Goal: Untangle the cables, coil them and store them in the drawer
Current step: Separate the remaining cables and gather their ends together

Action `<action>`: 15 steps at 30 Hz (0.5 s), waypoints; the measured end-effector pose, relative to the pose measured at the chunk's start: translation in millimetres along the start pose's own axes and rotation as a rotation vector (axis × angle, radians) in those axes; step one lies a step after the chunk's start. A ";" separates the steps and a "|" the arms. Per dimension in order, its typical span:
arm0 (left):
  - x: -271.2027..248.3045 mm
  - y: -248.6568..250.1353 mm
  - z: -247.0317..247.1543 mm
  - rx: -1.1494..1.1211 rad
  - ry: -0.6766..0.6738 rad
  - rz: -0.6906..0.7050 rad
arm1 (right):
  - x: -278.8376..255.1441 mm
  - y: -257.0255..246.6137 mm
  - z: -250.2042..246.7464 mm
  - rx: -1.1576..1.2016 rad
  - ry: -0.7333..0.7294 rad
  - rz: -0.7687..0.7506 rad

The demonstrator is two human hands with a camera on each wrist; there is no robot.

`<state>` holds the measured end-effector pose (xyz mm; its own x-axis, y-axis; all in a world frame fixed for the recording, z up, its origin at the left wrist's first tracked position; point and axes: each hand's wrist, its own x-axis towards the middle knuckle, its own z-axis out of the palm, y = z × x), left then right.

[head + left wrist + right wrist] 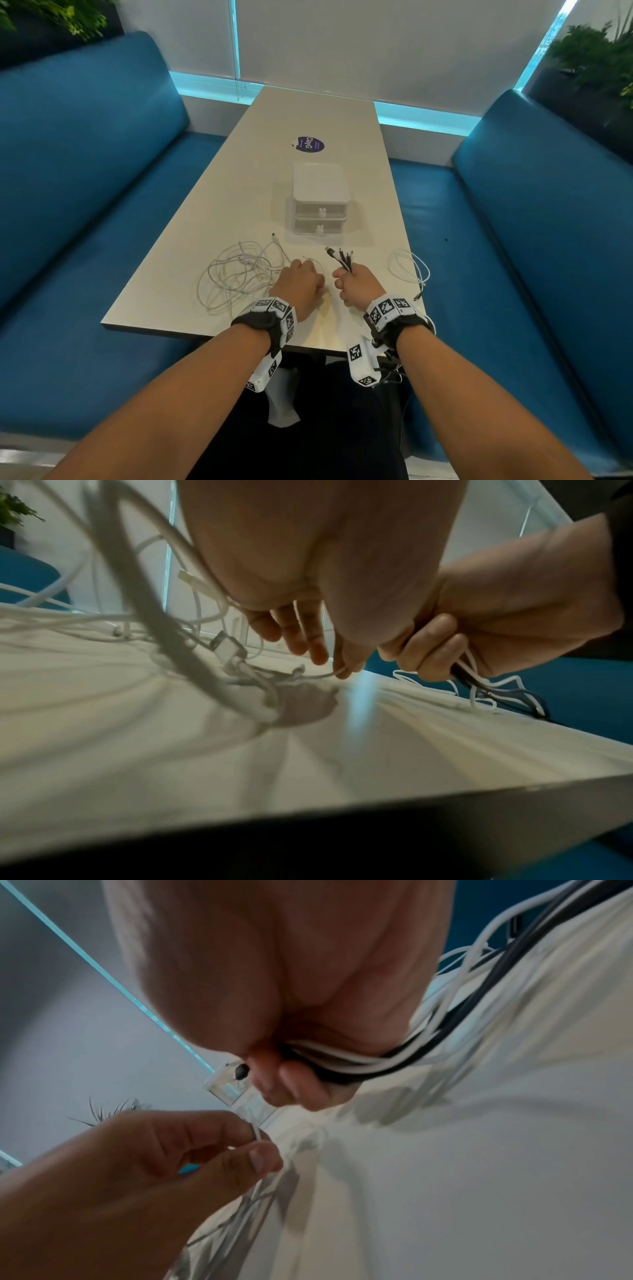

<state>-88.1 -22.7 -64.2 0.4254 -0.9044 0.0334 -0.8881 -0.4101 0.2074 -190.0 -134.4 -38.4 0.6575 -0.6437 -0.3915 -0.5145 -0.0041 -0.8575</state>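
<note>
A tangle of white cables lies on the table's near left. My left hand sits at the tangle's right edge and pinches one thin white cable between thumb and fingertip, low over the table. Just to its right, my right hand grips a bundle of black and white cables, with the plugs sticking up out of the fist and the loose ends trailing off the table's near edge. The white two-drawer unit stands behind both hands, and both of its drawers look closed.
A separate white cable loop lies at the table's right edge, beside my right hand. A purple sticker sits beyond the drawer unit. Blue bench seats flank the table on both sides.
</note>
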 end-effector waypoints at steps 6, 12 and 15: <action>-5.5 -0.4 -5.1 0.033 -0.014 0.130 | 9.8 0.3 1.8 0.040 0.108 0.001; -7.0 0.1 -5.4 0.025 -0.007 0.131 | 0.1 2.1 -0.1 -0.023 0.144 -0.122; -6.6 4.6 -3.6 0.077 -0.041 0.164 | -1.5 3.9 -1.2 -0.072 0.120 -0.172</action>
<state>-94.4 -18.2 -59.9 0.2679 -0.9633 0.0201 -0.9563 -0.2633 0.1270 -193.7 -134.3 -40.7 0.6710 -0.7153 -0.1951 -0.4409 -0.1734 -0.8807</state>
